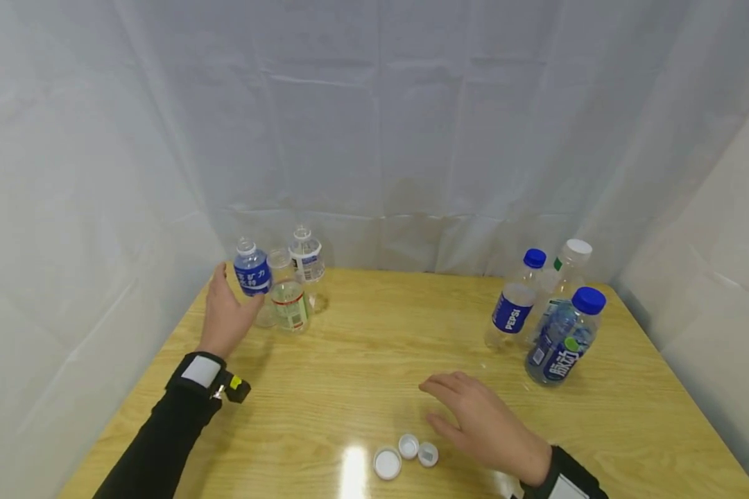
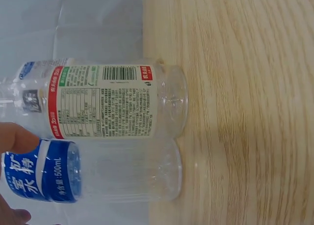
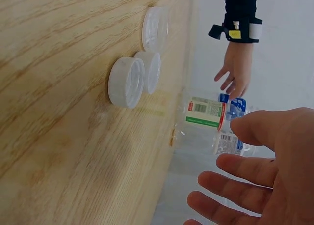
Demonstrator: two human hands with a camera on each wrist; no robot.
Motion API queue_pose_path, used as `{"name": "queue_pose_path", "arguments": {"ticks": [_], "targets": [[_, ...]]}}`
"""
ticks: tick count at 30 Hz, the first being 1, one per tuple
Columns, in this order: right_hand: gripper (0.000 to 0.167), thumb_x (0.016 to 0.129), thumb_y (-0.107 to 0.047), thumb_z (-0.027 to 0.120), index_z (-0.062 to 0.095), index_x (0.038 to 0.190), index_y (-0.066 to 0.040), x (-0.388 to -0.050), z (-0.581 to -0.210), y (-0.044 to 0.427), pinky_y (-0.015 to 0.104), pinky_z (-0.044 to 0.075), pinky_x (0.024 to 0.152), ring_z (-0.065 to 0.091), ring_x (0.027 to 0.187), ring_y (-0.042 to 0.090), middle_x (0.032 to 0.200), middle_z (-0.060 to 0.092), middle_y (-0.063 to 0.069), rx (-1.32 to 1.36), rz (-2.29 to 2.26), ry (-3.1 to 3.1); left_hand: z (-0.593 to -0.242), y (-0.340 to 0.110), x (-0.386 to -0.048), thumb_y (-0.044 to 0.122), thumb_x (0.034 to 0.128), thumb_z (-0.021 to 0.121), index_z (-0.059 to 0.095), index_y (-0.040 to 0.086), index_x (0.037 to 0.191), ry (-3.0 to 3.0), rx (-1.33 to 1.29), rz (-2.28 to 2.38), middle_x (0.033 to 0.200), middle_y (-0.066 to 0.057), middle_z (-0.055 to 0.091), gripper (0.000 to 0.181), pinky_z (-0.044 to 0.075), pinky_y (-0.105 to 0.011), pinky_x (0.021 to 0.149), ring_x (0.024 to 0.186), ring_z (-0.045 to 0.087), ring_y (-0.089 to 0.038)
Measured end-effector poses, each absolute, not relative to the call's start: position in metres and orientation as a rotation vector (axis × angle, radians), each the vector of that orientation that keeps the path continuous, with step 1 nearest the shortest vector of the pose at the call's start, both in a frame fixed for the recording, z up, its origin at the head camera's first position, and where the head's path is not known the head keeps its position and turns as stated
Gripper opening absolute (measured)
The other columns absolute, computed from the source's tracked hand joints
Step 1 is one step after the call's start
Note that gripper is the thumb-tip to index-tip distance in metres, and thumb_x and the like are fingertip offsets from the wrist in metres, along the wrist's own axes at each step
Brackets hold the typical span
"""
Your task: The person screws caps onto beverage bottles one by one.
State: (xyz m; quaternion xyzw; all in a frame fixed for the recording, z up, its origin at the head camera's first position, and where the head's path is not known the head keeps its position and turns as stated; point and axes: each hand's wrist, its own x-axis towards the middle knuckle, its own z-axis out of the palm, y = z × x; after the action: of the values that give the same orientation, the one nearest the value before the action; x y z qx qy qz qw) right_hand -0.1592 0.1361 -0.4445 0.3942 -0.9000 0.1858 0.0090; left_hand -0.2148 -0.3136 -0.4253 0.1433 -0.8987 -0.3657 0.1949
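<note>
In the head view my left hand is at the uncapped bottle with a blue label, thumb and fingers spread on either side of it. Whether the skin touches it I cannot tell. Right beside that bottle stands an uncapped clear bottle with a pale green label. Another uncapped clear bottle is behind them. Over the near part of the table hovers my right hand, fingers loosely extended and holding nothing. To its left lie a larger white cap and two smaller white caps, one behind the other.
At the right side of the wooden table stand three capped bottles: a Pepsi bottle, a clear one with a white cap and a blue-capped one. Pale sheeting hangs behind and at both sides.
</note>
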Motion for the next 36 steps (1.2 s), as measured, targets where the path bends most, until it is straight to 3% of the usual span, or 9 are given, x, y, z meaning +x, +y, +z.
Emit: {"name": "queue_pose_path", "arguments": {"ticks": [8, 18, 36], "targets": [[0.042, 0.096, -0.035, 0.067, 0.063, 0.134, -0.017, -0.157, -0.448, 0.140, 0.054, 0.046, 0.108, 0.060, 0.125, 0.025, 0.134, 0.064, 0.003, 1.220, 0.580, -2.829, -0.439, -0.329, -0.227, 0.038, 0.0968, 0.063, -0.006, 0.003, 0.160, -2.584, 0.323, -1.198, 0.163, -0.033, 0.011, 0.100, 0.024, -0.068, 0.116, 0.148, 0.019, -0.052], [0.041, 0.096, -0.033, 0.068, 0.064, 0.133, -0.017, -0.156, -0.451, 0.143, 0.051, 0.047, 0.107, 0.060, 0.124, 0.023, 0.134, 0.064, 0.002, 1.218, 0.569, -2.807, -0.444, -0.326, -0.238, 0.017, 0.0931, 0.068, -0.007, 0.006, 0.161, -2.590, 0.301, -1.311, 0.157, -0.034, 0.028, 0.101, 0.028, -0.064, 0.117, 0.144, 0.031, -0.049], [0.041, 0.097, -0.032, 0.066, 0.062, 0.135, -0.017, -0.160, -0.454, 0.140, 0.049, 0.047, 0.108, 0.059, 0.125, 0.022, 0.135, 0.063, 0.002, 1.222, 0.546, -2.844, -0.451, -0.325, -0.234, 0.015, 0.0914, 0.071, 0.019, -0.005, 0.155, -2.502, 0.396, -1.258, 0.152, -0.033, 0.036, 0.084, 0.035, -0.062, 0.114, 0.138, 0.041, -0.049]]}}
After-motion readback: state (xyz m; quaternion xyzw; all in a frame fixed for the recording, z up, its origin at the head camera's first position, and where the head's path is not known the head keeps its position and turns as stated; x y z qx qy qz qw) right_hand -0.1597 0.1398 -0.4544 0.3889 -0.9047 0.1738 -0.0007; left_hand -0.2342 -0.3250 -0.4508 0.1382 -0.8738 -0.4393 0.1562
